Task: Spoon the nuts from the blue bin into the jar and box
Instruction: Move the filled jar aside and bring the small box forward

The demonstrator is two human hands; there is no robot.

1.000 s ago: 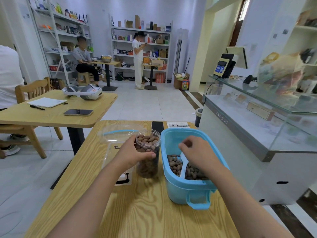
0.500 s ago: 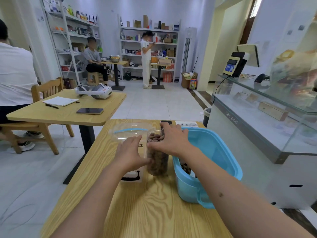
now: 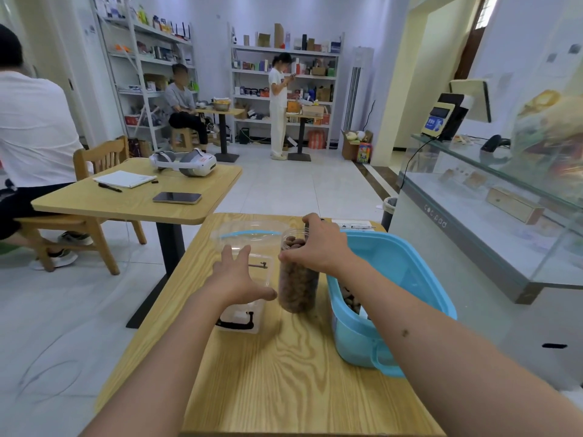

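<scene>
A clear jar [image 3: 298, 288] filled nearly to its rim with brown nuts stands upright on the wooden table [image 3: 284, 373]. My right hand [image 3: 318, 247] grips the jar's rim from above. My left hand [image 3: 239, 275] hovers with fingers spread over a clear plastic box [image 3: 244, 321] just left of the jar, thumb close to the jar's side. The blue bin [image 3: 400, 279] sits right of the jar, with some nuts [image 3: 348, 299] showing inside under my right forearm. I cannot see the spoon.
A clear lid with a blue seal [image 3: 249, 233] lies behind the box. A glass counter [image 3: 473, 216] stands close on the right. Another table [image 3: 132, 200] with a phone, notebook and headset is to the left, where a person sits. Two more people are at the far shelves.
My right hand left the bin and moved onto the jar's rim. My left hand let go of the jar and shifted left over the clear box.
</scene>
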